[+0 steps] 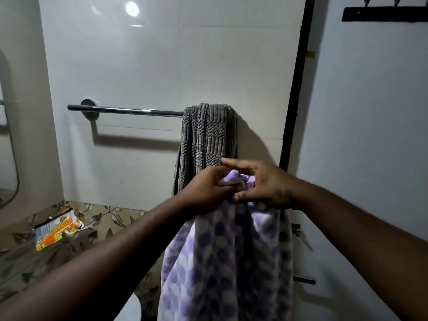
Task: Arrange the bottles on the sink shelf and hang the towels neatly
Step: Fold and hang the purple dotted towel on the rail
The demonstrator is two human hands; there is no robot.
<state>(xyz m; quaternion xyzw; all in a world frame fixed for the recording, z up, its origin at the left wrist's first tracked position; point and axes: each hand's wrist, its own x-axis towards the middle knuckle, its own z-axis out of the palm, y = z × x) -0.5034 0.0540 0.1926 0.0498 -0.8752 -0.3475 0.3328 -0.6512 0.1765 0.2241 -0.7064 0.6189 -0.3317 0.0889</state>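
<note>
A purple towel (227, 258) with round dots hangs down from both my hands in front of me. My left hand (206, 188) pinches its top edge from the left, and my right hand (266, 184) grips the same bunched edge from the right, fingers partly spread. Behind them a grey ribbed towel (207, 137) is draped over the right end of a chrome towel bar (129, 110) on the white tiled wall. No bottles or sink shelf are in sight.
A crumpled orange and white packet (56, 229) lies on the leaf-patterned floor (104, 221) at the lower left. A mirror edge (9, 158) is at the far left. A black door frame (294, 100) and a black hook rack (384, 13) are at the right.
</note>
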